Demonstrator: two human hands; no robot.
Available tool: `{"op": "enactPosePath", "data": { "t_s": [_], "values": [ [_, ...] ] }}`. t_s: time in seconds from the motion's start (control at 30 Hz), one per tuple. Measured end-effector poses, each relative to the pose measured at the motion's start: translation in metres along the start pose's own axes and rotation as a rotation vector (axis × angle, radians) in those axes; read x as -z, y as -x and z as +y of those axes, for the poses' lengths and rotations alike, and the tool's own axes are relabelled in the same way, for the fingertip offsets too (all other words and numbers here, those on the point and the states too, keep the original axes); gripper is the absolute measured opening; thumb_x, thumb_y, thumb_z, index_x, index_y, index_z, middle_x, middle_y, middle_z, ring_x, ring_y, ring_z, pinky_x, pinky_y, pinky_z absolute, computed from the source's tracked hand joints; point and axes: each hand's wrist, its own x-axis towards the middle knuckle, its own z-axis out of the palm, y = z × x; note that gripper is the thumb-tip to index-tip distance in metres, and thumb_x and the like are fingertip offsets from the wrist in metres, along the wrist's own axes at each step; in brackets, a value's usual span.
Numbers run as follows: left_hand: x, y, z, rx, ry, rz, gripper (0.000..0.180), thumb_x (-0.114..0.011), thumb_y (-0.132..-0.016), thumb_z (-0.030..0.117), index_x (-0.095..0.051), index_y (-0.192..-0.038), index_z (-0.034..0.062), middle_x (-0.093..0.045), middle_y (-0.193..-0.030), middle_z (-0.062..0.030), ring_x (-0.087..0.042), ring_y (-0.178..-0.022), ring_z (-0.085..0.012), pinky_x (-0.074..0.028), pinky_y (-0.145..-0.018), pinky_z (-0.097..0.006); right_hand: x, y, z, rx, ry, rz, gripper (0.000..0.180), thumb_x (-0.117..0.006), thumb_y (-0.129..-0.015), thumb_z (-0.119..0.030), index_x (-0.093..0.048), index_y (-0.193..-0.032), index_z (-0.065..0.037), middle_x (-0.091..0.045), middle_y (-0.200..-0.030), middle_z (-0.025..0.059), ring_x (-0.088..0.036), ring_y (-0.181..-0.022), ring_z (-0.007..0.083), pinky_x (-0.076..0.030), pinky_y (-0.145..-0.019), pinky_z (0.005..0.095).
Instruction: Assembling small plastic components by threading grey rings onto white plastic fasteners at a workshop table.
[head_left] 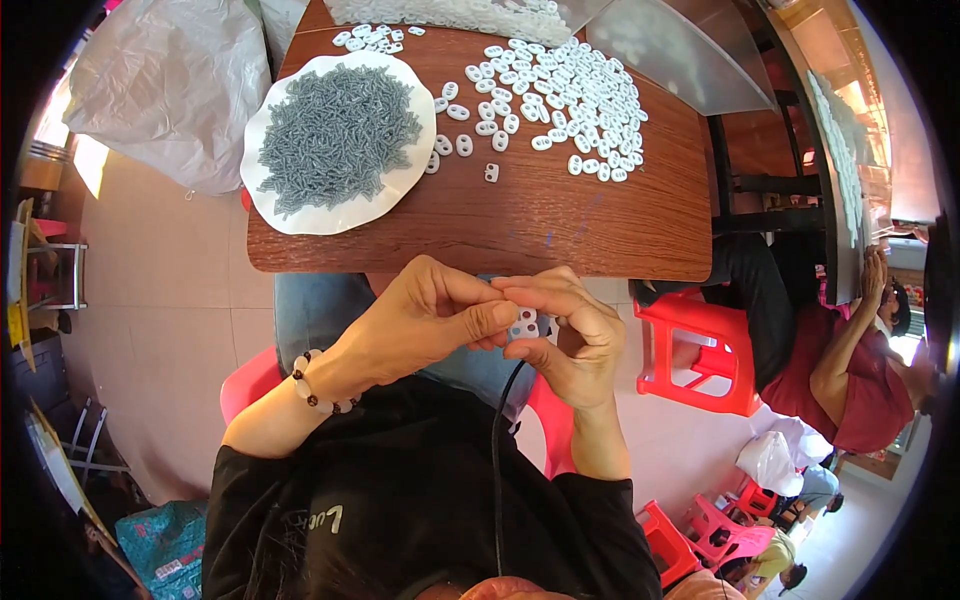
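Both grips are clamped on a small white piece [524, 325] with round holes, held above the lap, just off the near edge of the table [640, 225]. Taking that piece as the clock's centre, the left hand [425, 318] pinches it from 9 o'clock, thumb and index fingertip pressed together at its upper left. The right hand [580, 335] has it from 3 o'clock, index finger along the top and thumb at the lower edge. The fingers hide part of the piece.

A beaded bracelet [301, 375] circles the left wrist between 8 and 9 o'clock, and a black cord [497, 460] hangs just past 6.

On the table, a lone white notched piece [491, 173] lies just before 12. Beyond it, white two-hole oval pieces [590, 100] spread thickly from 12 toward 1. Between 10 and 11 stands a white wavy-rimmed plate [340, 224], heaped with short gray tubes [340, 135]. Smaller white pieces [367, 40] sit beyond the plate at 11, and a clear plastic bin [680, 60] at 1.

Off the table, a whitish plastic bag [165, 90] bulges at 10, a red stool [745, 350] stands just past 3 with a person in dark red [835, 385] beyond it, and a teal bag [165, 550] lies at 8.
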Motion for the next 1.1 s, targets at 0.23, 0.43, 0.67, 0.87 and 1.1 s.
{"op": "enactPosePath", "data": {
  "t_s": [0.23,0.43,0.67,0.87,1.1],
  "values": [
    [-0.004,0.003,0.008,0.045,-0.136,0.048,0.023,-0.066,-0.092,0.018,-0.072,-0.086,-0.0035,-0.062,-0.066,-0.0006,-0.049,-0.062,-0.0034,-0.040,-0.056,-0.020,0.000,-0.002,-0.005,-0.024,-0.025,-0.047,0.054,-0.082,-0.064,-0.012,-0.067,-0.113,0.001,-0.068,-0.112,0.0140,-0.063,-0.093,0.0260,-0.048,-0.083,0.0352],
    [-0.006,0.005,0.007,0.041,-0.080,0.024,0.022,-0.066,-0.091,0.017,-0.071,-0.088,-0.0035,-0.063,-0.068,-0.0022,-0.052,-0.063,-0.0043,-0.043,-0.058,-0.020,-0.004,0.004,-0.003,-0.002,-0.053,-0.020,0.059,-0.080,-0.065,-0.032,-0.068,-0.109,0.004,-0.068,-0.109,0.0201,-0.063,-0.095,0.0271,-0.049,-0.082,0.0367],
    [-0.009,0.003,0.002,0.017,-0.019,0.025,0.028,-0.063,-0.094,0.020,-0.071,-0.080,-0.0032,-0.060,-0.065,-0.0004,-0.049,-0.061,-0.0042,-0.040,-0.055,-0.021,-0.001,0.002,-0.003,-0.004,-0.062,-0.034,0.046,-0.081,-0.067,-0.011,-0.068,-0.108,0.002,-0.068,-0.110,0.0182,-0.065,-0.097,0.0285,-0.051,-0.083,0.0363],
    [-0.011,-0.014,0.005,0.010,-0.029,-0.025,0.028,-0.061,-0.095,0.019,-0.068,-0.077,-0.0019,-0.060,-0.066,0.0003,-0.048,-0.063,-0.0040,-0.038,-0.056,-0.021,0.009,0.002,0.003,-0.035,-0.106,0.053,0.045,-0.079,-0.071,-0.020,-0.068,-0.107,0.004,-0.068,-0.108,0.0189,-0.064,-0.097,0.0277,-0.050,-0.083,0.0371],
    [-0.018,-0.034,-0.002,-0.166,-0.189,-0.022,0.025,-0.060,-0.094,0.014,-0.065,-0.077,-0.0033,-0.058,-0.066,0.0000,-0.047,-0.063,-0.0043,-0.038,-0.056,-0.022,0.020,-0.002,0.016,0.075,-0.052,0.123,0.042,-0.077,-0.077,-0.023,-0.067,-0.108,0.003,-0.068,-0.109,0.0179,-0.064,-0.097,0.0277,-0.049,-0.085,0.0368]
  ]
}}
